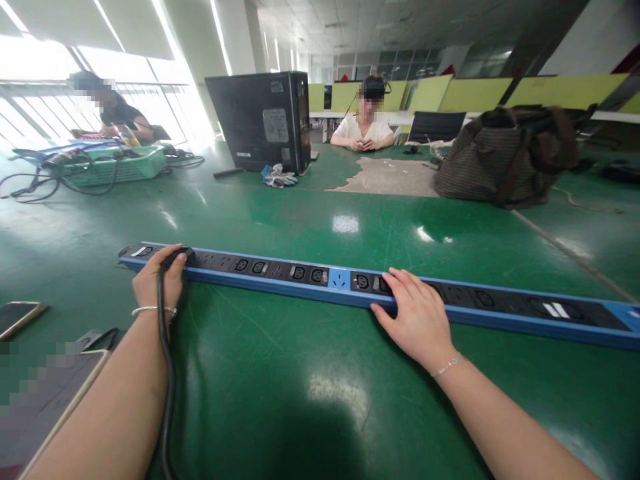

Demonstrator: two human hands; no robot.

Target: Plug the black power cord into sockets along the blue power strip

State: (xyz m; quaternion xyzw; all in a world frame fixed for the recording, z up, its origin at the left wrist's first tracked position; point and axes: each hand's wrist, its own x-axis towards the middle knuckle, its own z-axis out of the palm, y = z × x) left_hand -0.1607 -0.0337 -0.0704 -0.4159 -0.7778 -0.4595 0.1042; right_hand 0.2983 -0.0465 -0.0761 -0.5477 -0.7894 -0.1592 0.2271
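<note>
Main thing is where the plug [186,254] sits vs the power strip [339,279]: it's over the strip's top face near the left end, w/ the black cable [167,373] dropping to the bottom of the frame. L hand [159,283] has its grip closed round the plug; can't tell tbh if it's seated in a socket, fingers hide that bit. Strip's long axis runs approx L to R mid-frame, dipping toward the right edge. R hand [417,320] is right of centre, grip loosely spread, fingers over the top, thumb by the near edge. So L hand's obvs nearer the plug. Worktop [240,380] is shiny green, a bit scratched. PC tower [240,120] upper centre-left, bag [490,160] upper right, basket [120,167] upper left.
</note>
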